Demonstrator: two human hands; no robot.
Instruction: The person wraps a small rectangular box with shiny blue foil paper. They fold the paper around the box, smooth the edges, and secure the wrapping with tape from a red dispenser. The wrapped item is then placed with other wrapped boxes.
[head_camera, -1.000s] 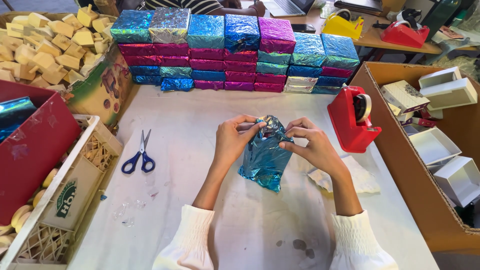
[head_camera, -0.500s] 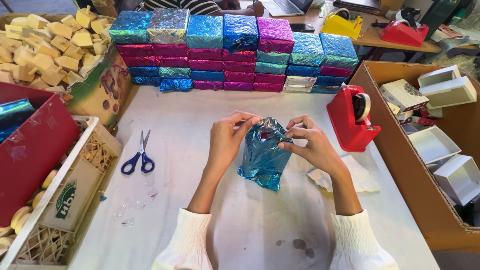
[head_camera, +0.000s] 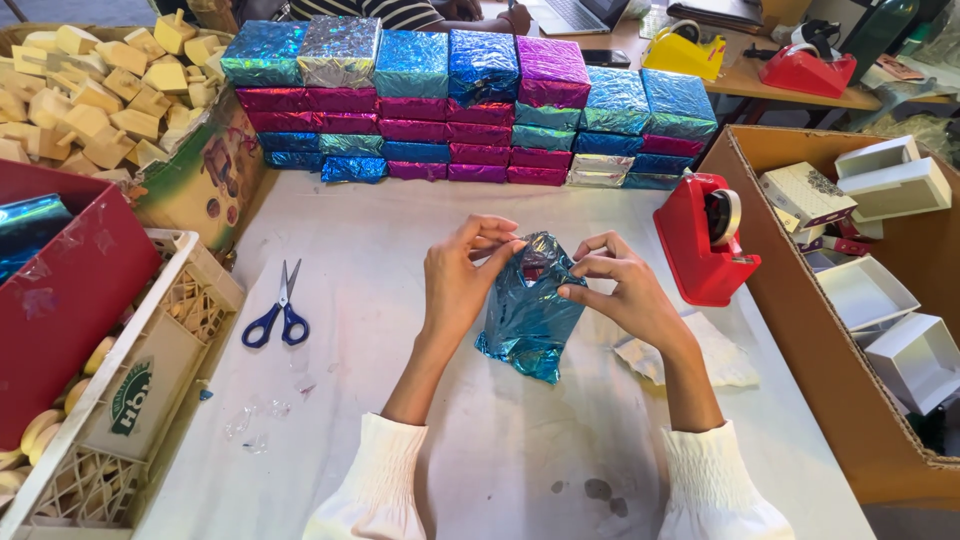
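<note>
Two hands meet over one small parcel in crinkled blue foil wrap (head_camera: 530, 310), which stands on its lower end near the middle of the white table (head_camera: 500, 460). The left hand (head_camera: 455, 285) lies against the parcel's left flank, thumb and forefinger pinching a flap of foil at its top edge. The right hand (head_camera: 620, 290) sits at the upper right corner, fingertips pressed together on the fold there, so the parcel is held between both hands and touches each of them. The foil looks thin, light and slippery, and it creases sharply and would probably tear if pulled hard; the block inside seems stiff and gives the wrap its shape. The safest hold is likely across the flat sides, with loose flaps taken only at their folded edges. Just right of the right hand stands a red tape dispenser (head_camera: 705, 240), and a crumpled white sheet (head_camera: 690, 355) lies under that forearm. Blue-handled scissors (head_camera: 277, 310) lie well apart on the left, near a slatted crate (head_camera: 150, 330). A wall of wrapped parcels (head_camera: 470, 110) in blue, magenta and silver foil lines the table's far edge, and a cardboard box (head_camera: 800, 330) of white cartons stands at the right.
</note>
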